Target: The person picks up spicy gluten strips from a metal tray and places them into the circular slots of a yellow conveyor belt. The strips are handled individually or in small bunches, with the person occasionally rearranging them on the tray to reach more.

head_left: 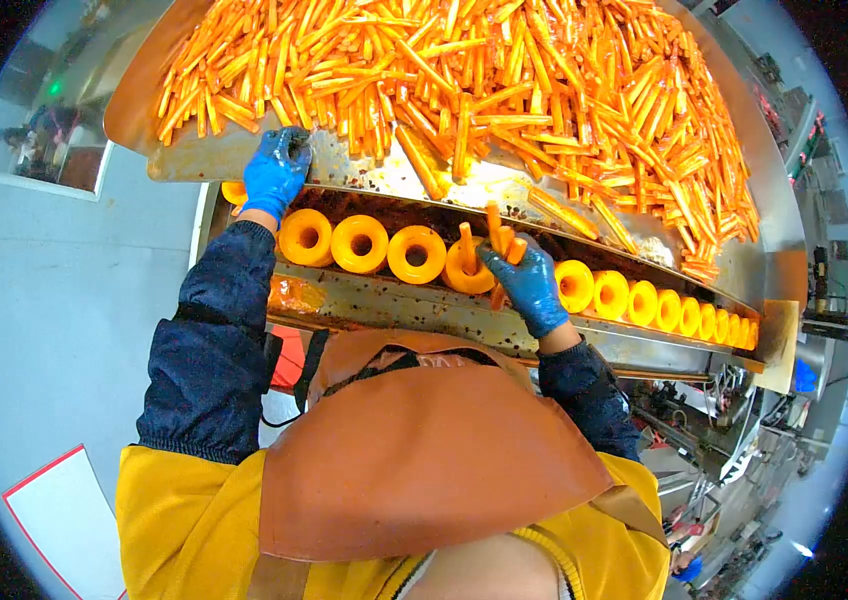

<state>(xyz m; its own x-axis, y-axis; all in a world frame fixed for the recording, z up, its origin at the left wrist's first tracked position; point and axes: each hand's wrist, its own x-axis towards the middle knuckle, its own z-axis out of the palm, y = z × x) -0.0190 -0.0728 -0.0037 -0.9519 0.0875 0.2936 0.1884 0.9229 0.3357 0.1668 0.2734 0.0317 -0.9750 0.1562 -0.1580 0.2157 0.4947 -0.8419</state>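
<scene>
My right hand, in a blue glove with dark smears, is closed on a few glossy orange sticks above a row of yellow ring-shaped cups. One stick stands upright in the hole of the yellow cup just left of that hand. My left hand, also blue-gloved, has its fingers curled at the front edge of the metal tray. What lies inside those fingers, if anything, is hidden. Beyond both hands, a large heap of orange sticks covers the tray.
More yellow cups run in line from left to far right, in a metal channel flecked with dark residue. A steel ledge lies on my side of them. A brown apron covers my front. Machinery stands at the right.
</scene>
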